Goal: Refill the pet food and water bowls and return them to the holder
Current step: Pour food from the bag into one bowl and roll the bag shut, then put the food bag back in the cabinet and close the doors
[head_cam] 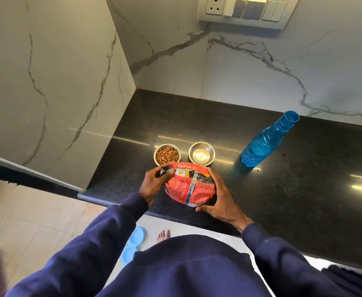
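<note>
A red-and-black pet food bag (189, 185) sits on the near part of a dark speckled countertop (293, 189), its long axis running near to far. Its folded top points toward the far wall, and the printed word "PUPPY" reads upside down from the wearer's side. The left hand (154, 185) pinches the bag's upper left corner, thumb over the fold and fingers curled behind it. The right hand (220, 200) lies spread against the bag's right flank, fingers splayed and the thumb at the near lower edge. Just beyond the bag stand two small steel bowls side by side: the left food bowl (167, 154) holds brown kibble, while the right water bowl (201, 154) shows a shiny interior; whether it holds water cannot be told. To the right, an uncapped blue bottle (265, 142) stands upright. One stray kibble piece (180, 136) lies farther back. On the floor below, a light blue holder (136, 234) is partly hidden by the sleeve.
</note>
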`<state>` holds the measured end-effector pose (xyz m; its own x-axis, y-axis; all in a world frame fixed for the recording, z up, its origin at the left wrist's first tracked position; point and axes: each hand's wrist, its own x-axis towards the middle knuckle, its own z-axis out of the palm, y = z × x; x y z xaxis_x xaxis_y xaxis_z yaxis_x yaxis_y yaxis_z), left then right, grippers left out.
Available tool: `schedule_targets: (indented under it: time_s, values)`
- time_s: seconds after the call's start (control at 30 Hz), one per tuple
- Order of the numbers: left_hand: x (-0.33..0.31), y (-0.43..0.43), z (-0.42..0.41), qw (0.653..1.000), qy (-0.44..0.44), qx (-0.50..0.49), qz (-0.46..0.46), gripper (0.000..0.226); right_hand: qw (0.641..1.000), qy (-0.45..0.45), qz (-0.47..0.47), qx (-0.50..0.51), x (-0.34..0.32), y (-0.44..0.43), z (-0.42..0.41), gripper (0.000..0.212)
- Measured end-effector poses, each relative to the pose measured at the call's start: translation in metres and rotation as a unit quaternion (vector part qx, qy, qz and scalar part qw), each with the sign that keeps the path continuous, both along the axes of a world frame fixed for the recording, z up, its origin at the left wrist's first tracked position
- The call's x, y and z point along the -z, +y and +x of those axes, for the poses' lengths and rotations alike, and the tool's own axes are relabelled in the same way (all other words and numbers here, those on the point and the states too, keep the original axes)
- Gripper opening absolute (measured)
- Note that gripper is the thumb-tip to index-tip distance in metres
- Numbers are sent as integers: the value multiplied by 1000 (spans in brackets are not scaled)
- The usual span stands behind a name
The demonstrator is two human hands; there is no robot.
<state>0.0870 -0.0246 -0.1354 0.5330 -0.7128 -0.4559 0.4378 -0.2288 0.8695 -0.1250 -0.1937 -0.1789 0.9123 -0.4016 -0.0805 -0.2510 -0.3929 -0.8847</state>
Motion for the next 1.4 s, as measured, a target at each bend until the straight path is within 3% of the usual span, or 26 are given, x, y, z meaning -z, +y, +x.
schedule_targets:
  time_s: [0.27,0.5,0.67,0.93,1.07,1.3,1.4]
  values:
    - [2,1,4,1000,8,14,25,39,998,-55,17,34,6,13,10,129]
    - [-5,1,1,999,23,-30,33,29,995,-85,-4,56,-11,13,10,111]
    - [-41,9,9,999,-36,-13,16,32,991,-113,-9,69,-45,15,11,107]
    - [-150,0,26,973,-210,39,-87,31,969,-222,-27,100,-152,13,14,91]
    - [-199,0,14,956,-243,43,-157,31,953,-266,-45,134,-204,7,-2,82]
    - [-296,-27,-27,906,-311,51,-281,59,920,-344,-109,151,-319,-25,-41,72]
    - [-340,-56,-42,883,-311,26,-350,51,897,-370,-152,188,-374,-46,-63,66]
